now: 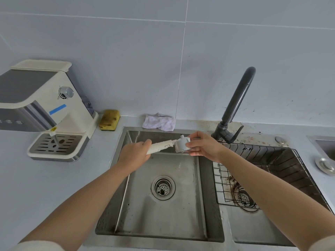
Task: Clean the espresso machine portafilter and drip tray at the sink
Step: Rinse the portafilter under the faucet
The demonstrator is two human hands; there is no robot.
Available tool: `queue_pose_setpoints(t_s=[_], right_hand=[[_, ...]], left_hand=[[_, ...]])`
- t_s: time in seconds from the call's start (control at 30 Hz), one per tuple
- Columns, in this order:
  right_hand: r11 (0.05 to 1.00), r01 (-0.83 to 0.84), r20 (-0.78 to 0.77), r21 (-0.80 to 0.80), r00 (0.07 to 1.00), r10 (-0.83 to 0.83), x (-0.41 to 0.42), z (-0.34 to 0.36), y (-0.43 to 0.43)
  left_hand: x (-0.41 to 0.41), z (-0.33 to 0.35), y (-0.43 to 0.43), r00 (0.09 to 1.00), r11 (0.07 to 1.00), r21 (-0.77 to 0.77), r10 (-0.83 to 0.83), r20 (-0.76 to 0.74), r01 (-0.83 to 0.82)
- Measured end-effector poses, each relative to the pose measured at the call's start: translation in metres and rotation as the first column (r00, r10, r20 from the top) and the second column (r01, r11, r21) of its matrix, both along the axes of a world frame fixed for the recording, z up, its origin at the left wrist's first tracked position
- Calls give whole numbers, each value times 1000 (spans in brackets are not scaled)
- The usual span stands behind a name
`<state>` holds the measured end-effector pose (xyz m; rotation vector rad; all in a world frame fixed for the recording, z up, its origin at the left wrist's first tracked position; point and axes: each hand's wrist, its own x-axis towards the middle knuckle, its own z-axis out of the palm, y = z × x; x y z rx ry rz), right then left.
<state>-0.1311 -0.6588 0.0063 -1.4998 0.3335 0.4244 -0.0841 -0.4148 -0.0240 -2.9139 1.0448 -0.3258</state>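
L hand [135, 154], R hand [204, 147]: cream-handled, round-headed portafilter [170, 144] over steel sink [145, 220]

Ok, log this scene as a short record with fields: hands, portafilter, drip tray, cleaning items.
left hand: grips the handle of the portafilter
right hand: holds the portafilter's head
portafilter: held over the left basin of the sink
drip tray: in place on the espresso machine, left of the sink
cleaning items: sponge and cloth on the counter behind the sink

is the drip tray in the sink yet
No, the drip tray sits in place at the base of the espresso machine on the counter, left of the sink.
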Motion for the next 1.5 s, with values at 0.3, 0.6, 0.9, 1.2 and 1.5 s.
queue_pose_setpoints(t_s=[0.3,0.6,0.9,1.2,1.5], right_hand=[[999,32,37,31,999,-34,-8,-5,0],[999,30,46,10,998,-31,-3,-7,4],[998,1,8,-66,1000,-1,22,-19,17],[905,-144,-169,-400,982,81,59,-30,40],[743,-276,-338,-610,938,71,99,-53,54]], left_hand=[[2,-9,1,977,999,41,-36,212,28],[1,-14,4,974,1000,-17,1,228,3],[-11,-21,7,929,963,-50,239,-282,-263],[-7,-43,12,532,880,-87,200,-823,-466],[1,-54,11,104,788,-108,-56,-993,-607]])
